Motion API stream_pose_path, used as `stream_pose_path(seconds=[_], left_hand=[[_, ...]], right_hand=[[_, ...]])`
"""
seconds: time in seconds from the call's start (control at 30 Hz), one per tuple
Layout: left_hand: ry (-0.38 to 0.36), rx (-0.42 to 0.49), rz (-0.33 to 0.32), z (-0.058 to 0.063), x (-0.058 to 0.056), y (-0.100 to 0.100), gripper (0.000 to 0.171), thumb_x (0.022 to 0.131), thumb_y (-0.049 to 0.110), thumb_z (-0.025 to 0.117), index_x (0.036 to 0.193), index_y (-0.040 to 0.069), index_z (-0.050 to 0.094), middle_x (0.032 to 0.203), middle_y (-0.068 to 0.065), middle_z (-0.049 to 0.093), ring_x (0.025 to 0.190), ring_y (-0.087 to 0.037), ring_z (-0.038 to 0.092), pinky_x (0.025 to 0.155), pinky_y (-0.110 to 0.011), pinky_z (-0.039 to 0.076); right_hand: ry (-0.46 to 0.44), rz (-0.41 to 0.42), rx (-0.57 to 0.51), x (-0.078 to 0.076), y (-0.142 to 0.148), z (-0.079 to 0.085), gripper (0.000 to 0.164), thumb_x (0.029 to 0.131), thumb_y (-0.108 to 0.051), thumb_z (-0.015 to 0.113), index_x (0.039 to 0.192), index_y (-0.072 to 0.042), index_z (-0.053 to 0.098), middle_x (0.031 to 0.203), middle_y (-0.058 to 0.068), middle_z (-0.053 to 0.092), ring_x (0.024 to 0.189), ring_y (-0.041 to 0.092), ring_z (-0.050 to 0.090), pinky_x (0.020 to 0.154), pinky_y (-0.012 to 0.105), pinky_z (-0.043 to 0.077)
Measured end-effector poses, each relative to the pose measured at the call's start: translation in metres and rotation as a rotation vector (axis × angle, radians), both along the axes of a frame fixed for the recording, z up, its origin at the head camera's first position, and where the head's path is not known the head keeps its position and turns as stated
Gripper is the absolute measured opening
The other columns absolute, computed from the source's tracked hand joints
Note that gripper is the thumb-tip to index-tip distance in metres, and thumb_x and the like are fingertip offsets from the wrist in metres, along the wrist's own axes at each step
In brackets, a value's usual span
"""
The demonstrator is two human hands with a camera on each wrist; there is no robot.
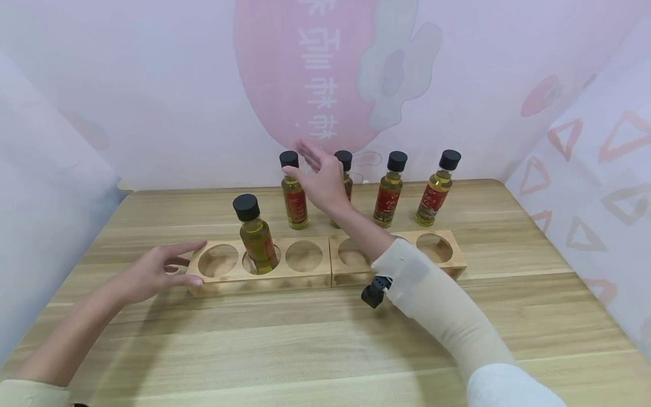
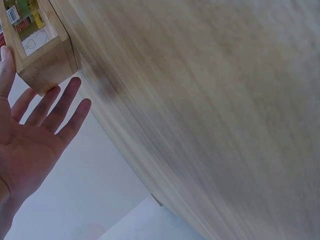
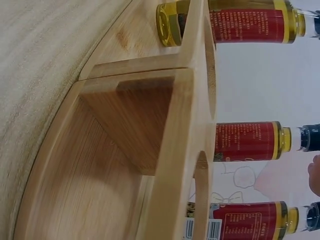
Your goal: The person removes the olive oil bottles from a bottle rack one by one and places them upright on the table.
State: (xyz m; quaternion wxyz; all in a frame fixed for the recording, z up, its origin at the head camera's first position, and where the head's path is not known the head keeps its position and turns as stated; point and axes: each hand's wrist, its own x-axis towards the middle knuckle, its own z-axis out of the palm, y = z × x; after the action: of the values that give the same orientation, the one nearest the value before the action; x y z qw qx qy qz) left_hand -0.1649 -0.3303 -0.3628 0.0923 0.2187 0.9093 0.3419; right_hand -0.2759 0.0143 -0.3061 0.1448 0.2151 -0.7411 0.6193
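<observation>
A wooden bottle rack [image 1: 305, 282] with round holes runs across the table. My left hand [image 1: 150, 274] grips its left end, thumb at the front corner and index finger at the back. In the left wrist view, the other fingers [image 2: 70, 95] spread near the end face. One oil bottle [image 1: 258, 240] with a black cap stands in the second hole from the left. My right hand [image 1: 322, 178] holds nothing, its fingers extended near the caps of two bottles behind the rack: the leftmost one [image 1: 296, 203] and its neighbour [image 1: 347, 183], which it partly hides.
Farther right behind the rack stand two more red-labelled oil bottles, one [image 1: 387, 195] beside the other [image 1: 432, 195]. A second wooden rack section [image 1: 458, 257] adjoins the first, partly covered by my right arm. A printed cloth [image 1: 168, 113] hangs behind the wooden table [image 1: 254, 350].
</observation>
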Motion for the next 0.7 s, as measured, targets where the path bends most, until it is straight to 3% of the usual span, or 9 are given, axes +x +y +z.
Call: stream_pose_path(seconds=[0.3, 0.57, 0.7], left_hand=[[0.035, 0.004, -0.014, -0.004, -0.001, -0.003, 0.079, 0.087, 0.012, 0.084, 0.150, -0.012, 0.043, 0.147, -0.036, 0.049, 0.112, -0.051, 0.066, 0.092, -0.062, 0.056], [0.038, 0.000, -0.012, -0.004, -0.001, -0.002, 0.079, 0.087, 0.012, 0.084, 0.150, -0.012, 0.044, 0.147, -0.036, 0.049, 0.112, -0.051, 0.067, 0.093, -0.063, 0.055], [0.036, -0.003, -0.009, -0.003, -0.001, -0.001, 0.079, 0.087, 0.013, 0.084, 0.150, -0.011, 0.044, 0.148, -0.037, 0.048, 0.112, -0.052, 0.066, 0.093, -0.063, 0.055]], right_hand=[[0.015, 0.046, -0.094, 0.009, 0.007, 0.002, 0.061, 0.093, -0.005, 0.078, 0.147, 0.005, 0.053, 0.144, 0.018, 0.061, 0.135, 0.019, 0.059, 0.111, 0.018, 0.044], [0.016, 0.093, -0.083, 0.021, 0.013, 0.002, 0.053, 0.095, -0.006, 0.076, 0.143, 0.004, 0.057, 0.140, 0.017, 0.065, 0.132, 0.020, 0.062, 0.109, 0.023, 0.048], [0.013, 0.133, -0.080, 0.029, 0.015, 0.003, 0.049, 0.097, -0.006, 0.074, 0.142, 0.004, 0.059, 0.138, 0.016, 0.066, 0.131, 0.021, 0.062, 0.111, 0.031, 0.049]])
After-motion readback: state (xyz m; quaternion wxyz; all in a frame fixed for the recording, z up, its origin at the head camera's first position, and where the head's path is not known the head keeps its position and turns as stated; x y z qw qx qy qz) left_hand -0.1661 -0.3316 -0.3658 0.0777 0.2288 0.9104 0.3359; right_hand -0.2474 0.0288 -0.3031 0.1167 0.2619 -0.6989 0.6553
